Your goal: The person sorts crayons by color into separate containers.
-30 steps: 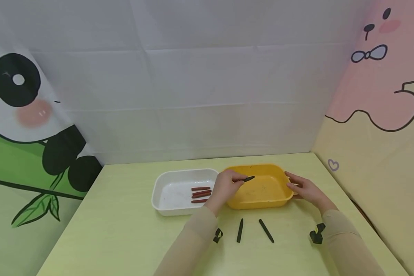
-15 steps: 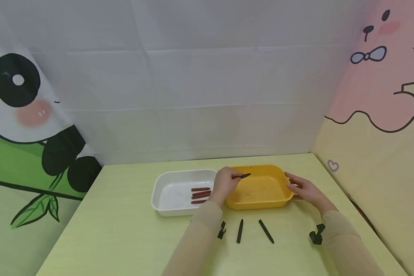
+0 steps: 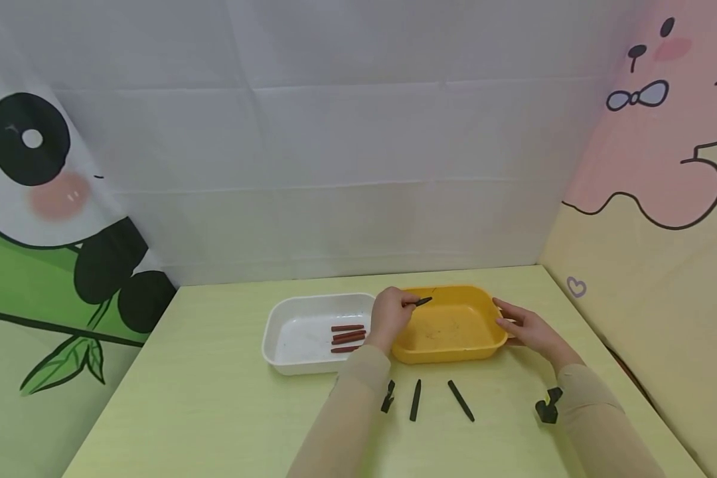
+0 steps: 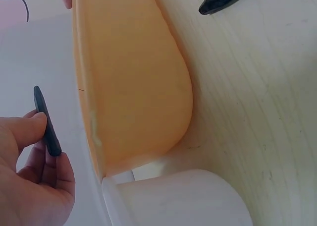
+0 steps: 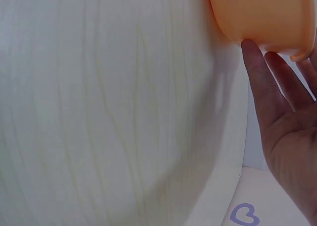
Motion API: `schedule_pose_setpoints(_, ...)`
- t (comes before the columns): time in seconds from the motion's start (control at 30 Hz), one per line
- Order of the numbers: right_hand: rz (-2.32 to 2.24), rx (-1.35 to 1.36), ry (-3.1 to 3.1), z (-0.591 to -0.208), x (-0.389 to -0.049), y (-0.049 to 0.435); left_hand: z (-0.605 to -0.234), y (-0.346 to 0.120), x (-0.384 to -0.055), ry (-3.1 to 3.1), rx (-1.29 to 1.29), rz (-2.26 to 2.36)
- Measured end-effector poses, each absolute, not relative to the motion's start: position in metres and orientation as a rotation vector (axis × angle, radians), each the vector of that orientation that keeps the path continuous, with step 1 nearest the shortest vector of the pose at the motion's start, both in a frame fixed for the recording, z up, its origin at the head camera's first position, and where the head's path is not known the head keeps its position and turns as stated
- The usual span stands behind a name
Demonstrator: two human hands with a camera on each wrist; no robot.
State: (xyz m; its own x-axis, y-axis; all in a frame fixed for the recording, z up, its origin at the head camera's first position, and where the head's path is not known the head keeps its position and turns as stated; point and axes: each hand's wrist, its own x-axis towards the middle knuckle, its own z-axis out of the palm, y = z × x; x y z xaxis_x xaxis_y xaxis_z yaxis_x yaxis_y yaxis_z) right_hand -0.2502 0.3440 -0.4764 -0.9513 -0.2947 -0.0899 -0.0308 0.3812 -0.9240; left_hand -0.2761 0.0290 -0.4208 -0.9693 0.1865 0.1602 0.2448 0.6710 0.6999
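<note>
Between thumb and fingers my left hand point(image 3: 390, 317) pinches a black crayon point(image 3: 423, 301) above the left end of the yellow tray point(image 3: 454, 332). In the left wrist view that crayon point(image 4: 47, 122) slants in my fingertips, apart from the tray. My right hand point(image 3: 534, 332) is at the tray's right end; the right wrist view shows its fairly straight fingers touching the tray's outside point(image 5: 262, 18). The white tray point(image 3: 299, 332) stands just left of the yellow one. Several reddish-brown crayons point(image 3: 348, 336) lie in it, partly hidden by my left hand and wrist.
Two black crayons, one nearly upright in view point(image 3: 415, 399) and one slanted point(image 3: 461, 400), lie on the pale yellow table point(image 3: 215, 398) in front of the yellow tray. A white cloth wall point(image 3: 334, 219) stands behind, with cartoon-printed panels on both sides.
My left hand has shifted slightly left and up with the black crayon, from over the yellow tray's middle-left towards its left end. My right hand and the trays stay put.
</note>
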Motion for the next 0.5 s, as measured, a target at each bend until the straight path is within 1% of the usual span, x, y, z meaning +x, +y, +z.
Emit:
schedule_pose_setpoints(0.37,-1.585,-0.292,2.415,-0.4775,-0.2502,0.3446,-0.424,0.0325,-0.2719,-2.82,-0.453,-1.13)
schedule_pose_setpoints(0.5,-1.586,-0.286,2.417,-0.4776,-0.2503,0.3452,-0.4269,0.0331,-0.2681,-2.803,-0.474,-1.187)
